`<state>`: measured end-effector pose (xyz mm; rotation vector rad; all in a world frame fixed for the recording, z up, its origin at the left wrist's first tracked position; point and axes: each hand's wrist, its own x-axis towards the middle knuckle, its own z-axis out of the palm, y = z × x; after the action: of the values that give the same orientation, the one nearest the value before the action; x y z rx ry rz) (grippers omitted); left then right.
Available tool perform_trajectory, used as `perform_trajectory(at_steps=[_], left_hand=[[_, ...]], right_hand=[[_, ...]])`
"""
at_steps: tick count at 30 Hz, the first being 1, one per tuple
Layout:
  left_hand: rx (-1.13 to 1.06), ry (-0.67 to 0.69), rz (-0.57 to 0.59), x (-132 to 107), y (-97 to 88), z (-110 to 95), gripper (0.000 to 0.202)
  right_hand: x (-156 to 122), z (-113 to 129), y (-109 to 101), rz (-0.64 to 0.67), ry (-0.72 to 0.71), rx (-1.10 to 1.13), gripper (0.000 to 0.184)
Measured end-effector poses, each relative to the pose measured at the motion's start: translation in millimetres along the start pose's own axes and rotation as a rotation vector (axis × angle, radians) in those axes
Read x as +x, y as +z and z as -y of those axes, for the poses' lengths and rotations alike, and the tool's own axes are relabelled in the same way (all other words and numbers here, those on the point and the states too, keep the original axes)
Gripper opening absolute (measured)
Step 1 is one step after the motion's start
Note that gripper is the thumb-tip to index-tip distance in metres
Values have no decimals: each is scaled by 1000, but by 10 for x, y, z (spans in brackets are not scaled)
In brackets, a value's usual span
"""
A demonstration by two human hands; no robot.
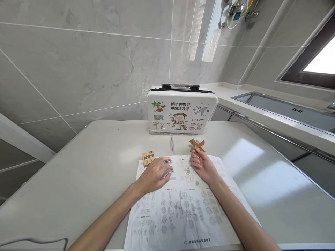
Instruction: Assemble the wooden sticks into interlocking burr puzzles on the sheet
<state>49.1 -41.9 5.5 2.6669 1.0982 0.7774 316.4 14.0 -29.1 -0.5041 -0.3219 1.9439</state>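
Observation:
Fingers spread, my left hand [156, 173] lies palm down on a printed instruction sheet [193, 230]. Just beyond its knuckles sits a small square wooden block puzzle [148, 158], partly over the sheet's upper left edge; I cannot tell whether the hand touches it. At the sheet's far right, my right hand [203, 166] is closed, palm turned up and inward. Its thumb and fingertips pinch a wooden cross-shaped burr puzzle [197, 143], whose crossed sticks project past the fingers. The lower part of that puzzle is hidden by the fingertips.
A white plastic-wrapped case [180, 115] with cartoon prints and a black handle stands upright at the back of the white table [99, 150]. Behind it rises a grey tiled wall [104, 69]. To the right runs a counter with a sink [285, 108].

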Motion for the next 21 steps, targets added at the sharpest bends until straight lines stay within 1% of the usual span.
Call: perform_trajectory(at_steps=[5, 9, 11, 14, 17, 19, 21], left_hand=[[-14, -5, 4, 0, 2, 4, 17], [-5, -13, -14, -4, 15, 7, 16], [-4, -26, -47, -5, 22, 9, 18], [-20, -63, -125, -1, 23, 18, 29], [-46, -95, -215, 2, 18, 35, 47], [-70, -114, -251, 0, 19, 44, 56], [-123, -148, -256, -6, 27, 46, 65]], right_hand=[[-37, -48, 62, -15, -20, -185, 19], [-103, -144, 177, -48, -46, -482, 28], [-146, -199, 235, -20, -69, -679, 35], [-216, -267, 303, 49, -114, -988, 41], [-266, -309, 328, 130, -200, -1293, 37], [-276, -328, 316, 165, -275, -1452, 34], [-272, -342, 287, 180, -346, -1554, 32]])
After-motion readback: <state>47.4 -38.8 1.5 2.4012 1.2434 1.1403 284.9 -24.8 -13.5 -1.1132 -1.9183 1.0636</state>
